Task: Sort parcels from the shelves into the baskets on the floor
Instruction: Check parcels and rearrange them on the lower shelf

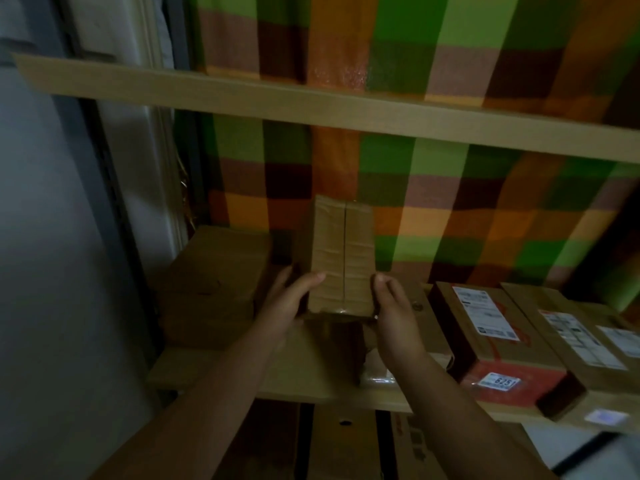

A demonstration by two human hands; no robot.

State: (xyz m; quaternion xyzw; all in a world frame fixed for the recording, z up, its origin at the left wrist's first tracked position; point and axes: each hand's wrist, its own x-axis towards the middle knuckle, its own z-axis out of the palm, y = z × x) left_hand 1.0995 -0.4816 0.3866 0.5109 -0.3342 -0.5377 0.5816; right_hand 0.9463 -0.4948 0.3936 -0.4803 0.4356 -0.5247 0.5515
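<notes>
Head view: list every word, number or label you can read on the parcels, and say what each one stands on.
"6251": white sticker on the red front end of the red-taped parcel.
White shipping label on that parcel's top: print too small to read.
Labels on the right-hand parcel: blurred, unreadable.
Tall box between the hands: no text visible.

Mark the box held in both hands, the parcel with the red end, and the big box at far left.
held box [341, 258]: head view, taped top face.
red-ended parcel [512, 377]: head view, red end.
big left box [214, 271]: head view, top face.
</notes>
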